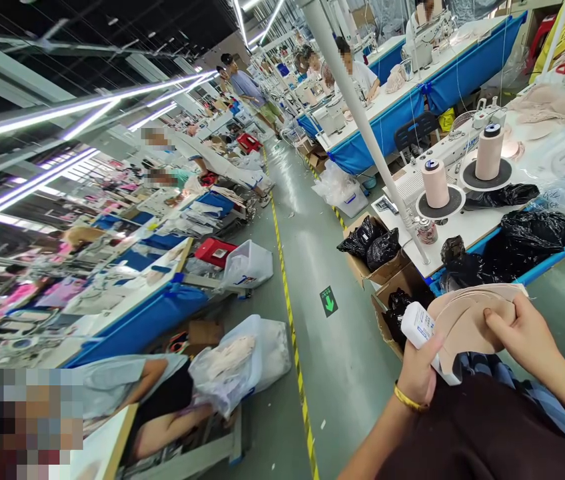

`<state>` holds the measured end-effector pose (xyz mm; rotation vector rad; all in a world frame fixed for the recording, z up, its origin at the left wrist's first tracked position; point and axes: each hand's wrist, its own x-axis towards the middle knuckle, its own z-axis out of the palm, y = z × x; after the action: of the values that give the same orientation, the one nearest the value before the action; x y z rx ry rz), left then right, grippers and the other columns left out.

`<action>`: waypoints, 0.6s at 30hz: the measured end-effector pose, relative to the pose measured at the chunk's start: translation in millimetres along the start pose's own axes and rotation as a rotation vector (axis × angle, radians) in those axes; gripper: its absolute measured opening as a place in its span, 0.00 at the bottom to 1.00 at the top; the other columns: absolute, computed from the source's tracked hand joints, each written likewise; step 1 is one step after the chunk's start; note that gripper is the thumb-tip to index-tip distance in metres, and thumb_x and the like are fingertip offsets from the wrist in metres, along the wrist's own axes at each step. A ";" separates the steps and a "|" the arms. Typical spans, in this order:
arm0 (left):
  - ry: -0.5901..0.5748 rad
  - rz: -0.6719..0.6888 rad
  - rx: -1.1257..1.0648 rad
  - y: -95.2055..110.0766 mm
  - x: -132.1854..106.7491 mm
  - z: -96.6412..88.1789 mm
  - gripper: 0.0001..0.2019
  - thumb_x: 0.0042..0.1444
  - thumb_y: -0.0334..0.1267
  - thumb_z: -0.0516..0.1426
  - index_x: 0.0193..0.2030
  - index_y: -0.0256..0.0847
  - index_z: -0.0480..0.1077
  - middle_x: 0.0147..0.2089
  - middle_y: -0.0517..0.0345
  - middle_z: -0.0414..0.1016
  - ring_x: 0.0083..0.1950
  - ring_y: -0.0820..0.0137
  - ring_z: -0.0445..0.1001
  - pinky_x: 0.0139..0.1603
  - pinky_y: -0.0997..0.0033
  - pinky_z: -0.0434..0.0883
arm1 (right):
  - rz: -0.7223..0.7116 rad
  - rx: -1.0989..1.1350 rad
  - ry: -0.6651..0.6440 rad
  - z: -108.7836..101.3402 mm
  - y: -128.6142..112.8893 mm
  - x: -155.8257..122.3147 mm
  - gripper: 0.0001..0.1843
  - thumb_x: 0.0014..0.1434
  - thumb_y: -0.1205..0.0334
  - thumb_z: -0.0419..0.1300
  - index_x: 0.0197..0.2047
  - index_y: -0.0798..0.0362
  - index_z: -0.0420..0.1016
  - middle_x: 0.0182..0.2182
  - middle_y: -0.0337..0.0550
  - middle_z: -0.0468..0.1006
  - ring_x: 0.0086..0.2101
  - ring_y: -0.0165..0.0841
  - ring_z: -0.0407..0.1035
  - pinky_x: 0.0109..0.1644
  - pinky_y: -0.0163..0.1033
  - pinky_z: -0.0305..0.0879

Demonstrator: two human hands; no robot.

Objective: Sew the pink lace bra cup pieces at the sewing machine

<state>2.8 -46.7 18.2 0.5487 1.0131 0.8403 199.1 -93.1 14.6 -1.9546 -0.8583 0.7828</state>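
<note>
My left hand, with a gold bracelet on the wrist, is closed around a small white bottle with a printed label. My right hand is closed on the edge of a beige foam cup piece, which I hold over my lap. The bottle's top sits against the left side of the beige piece. A dark cloth covers my lap below both hands.
A white sewing table with two beige thread cones stands ahead right, with black plastic bags and cardboard boxes beside it. A green aisle with a yellow line runs forward. Other workers sit at blue-skirted tables on the left and far back.
</note>
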 end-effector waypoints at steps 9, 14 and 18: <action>0.054 -0.012 -0.029 -1.9 3.8 -0.4 0.40 0.39 0.42 0.79 0.62 0.39 0.77 0.56 0.45 0.83 0.65 0.43 0.77 0.69 0.46 0.72 | 0.015 0.011 -0.006 -4.3 -7.2 -2.9 0.17 0.56 0.44 0.59 0.40 0.47 0.74 0.30 0.39 0.80 0.28 0.38 0.72 0.28 0.37 0.64; 0.047 -0.020 -0.030 -4.8 5.1 -1.9 0.39 0.39 0.42 0.78 0.60 0.38 0.78 0.55 0.43 0.83 0.63 0.44 0.78 0.68 0.47 0.73 | 0.071 0.086 -0.011 -3.1 4.4 4.6 0.17 0.54 0.45 0.64 0.42 0.47 0.74 0.32 0.40 0.81 0.30 0.39 0.74 0.29 0.37 0.67; 0.064 -0.018 -0.035 -3.7 5.9 -16.0 0.35 0.40 0.45 0.77 0.57 0.38 0.79 0.52 0.44 0.83 0.58 0.47 0.80 0.63 0.51 0.75 | 0.099 0.252 -0.002 -13.9 27.5 30.4 0.23 0.48 0.47 0.69 0.45 0.49 0.75 0.36 0.44 0.82 0.35 0.43 0.77 0.32 0.40 0.72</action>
<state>-8.6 -43.6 5.5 0.4850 1.0590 0.8626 234.7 -86.3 -9.1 -1.7825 -0.6340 0.9054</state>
